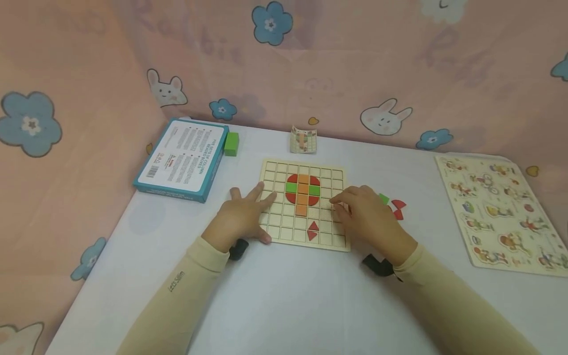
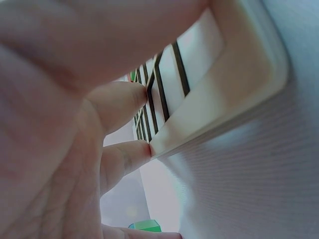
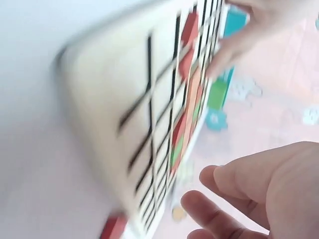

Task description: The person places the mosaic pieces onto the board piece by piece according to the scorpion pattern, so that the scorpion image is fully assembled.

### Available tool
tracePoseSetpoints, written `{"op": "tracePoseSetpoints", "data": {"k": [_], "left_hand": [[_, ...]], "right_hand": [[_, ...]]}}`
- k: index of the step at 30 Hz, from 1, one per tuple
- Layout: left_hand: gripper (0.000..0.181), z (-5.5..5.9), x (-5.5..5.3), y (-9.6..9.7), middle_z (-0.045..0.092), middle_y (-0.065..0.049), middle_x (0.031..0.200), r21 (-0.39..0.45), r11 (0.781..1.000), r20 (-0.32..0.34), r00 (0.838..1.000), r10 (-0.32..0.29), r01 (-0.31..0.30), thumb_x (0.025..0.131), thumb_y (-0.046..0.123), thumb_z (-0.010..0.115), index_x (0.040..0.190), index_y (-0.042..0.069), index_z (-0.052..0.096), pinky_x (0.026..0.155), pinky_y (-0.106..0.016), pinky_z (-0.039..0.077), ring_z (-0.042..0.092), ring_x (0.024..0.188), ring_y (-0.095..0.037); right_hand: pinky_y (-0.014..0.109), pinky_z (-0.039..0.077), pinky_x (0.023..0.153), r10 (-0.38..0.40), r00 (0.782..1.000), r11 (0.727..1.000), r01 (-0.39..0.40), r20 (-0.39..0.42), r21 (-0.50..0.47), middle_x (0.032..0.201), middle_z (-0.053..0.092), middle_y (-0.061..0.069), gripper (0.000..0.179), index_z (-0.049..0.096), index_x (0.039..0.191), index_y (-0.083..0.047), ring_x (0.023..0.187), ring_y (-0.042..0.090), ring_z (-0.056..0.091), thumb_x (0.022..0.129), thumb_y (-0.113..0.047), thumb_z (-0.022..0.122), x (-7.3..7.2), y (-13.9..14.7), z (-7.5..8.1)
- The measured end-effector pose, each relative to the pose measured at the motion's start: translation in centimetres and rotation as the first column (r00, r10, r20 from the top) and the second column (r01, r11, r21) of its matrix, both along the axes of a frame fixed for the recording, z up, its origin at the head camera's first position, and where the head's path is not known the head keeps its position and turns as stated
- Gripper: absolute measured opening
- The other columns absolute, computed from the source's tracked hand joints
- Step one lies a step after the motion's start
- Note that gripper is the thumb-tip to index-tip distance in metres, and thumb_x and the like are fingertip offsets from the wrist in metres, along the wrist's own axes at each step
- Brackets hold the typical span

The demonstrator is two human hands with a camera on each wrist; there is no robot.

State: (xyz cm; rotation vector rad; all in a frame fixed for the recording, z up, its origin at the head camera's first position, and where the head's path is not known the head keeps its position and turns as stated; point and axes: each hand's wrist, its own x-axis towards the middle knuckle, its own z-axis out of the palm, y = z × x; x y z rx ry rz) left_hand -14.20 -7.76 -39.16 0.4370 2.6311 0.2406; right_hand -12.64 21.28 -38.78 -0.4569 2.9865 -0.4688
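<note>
A wooden grid board [image 1: 284, 234] lies on the white table. In its middle cells stand a column of orange squares [image 1: 302, 199], green squares [image 1: 291, 187] on either side, and red rounded pieces [image 1: 291, 198] at the corners. Two red triangles [image 1: 313, 226] sit lower down. My left hand [image 1: 237, 214] spreads its fingers along the board's left edge, and fingertips [image 2: 137, 92] touch it in the left wrist view. Over the right edge hovers my right hand [image 1: 370, 217], its fingers loosely bent. The right wrist view shows nothing between its fingertips [image 3: 212, 174].
Loose red and green pieces [image 1: 398, 204] lie right of the board, partly behind my right hand. A small pattern card [image 1: 303, 142] leans behind it. At left are a blue-edged box [image 1: 182, 158] and a green block [image 1: 231, 144]; an illustrated board [image 1: 497, 197] lies far right.
</note>
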Motion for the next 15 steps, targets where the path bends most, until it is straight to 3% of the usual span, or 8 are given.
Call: {"op": "tracePoseSetpoints", "data": {"k": [8,15], "left_hand": [[0.119,0.2,-0.1,-0.1,0.014,-0.010,0.177,-0.007,1.000,0.005,1.000,-0.011,0.011,0.070,0.050,0.097,0.168,0.030,0.033,0.076,-0.042,0.054,0.035,0.132,-0.054],[0.119,0.3,-0.1,0.0,0.014,-0.010,0.177,-0.008,1.000,-0.002,1.000,-0.015,0.015,0.070,0.050,0.097,0.168,0.029,0.033,0.076,-0.042,0.055,0.035,0.132,-0.053]], "right_hand": [[0.062,0.045,0.103,-0.142,0.989,0.987,0.139,0.041,0.084,0.129,0.070,0.025,0.033,0.073,0.130,0.000,0.120,0.047,0.055,0.101,-0.012,0.066,-1.5,5.5,0.2],[0.059,0.049,0.096,-0.216,0.970,0.971,0.201,0.109,0.129,0.128,0.065,0.026,0.041,0.070,0.134,0.002,0.114,0.045,0.052,0.100,-0.021,0.071,-2.2,6.7,-0.7]]}}
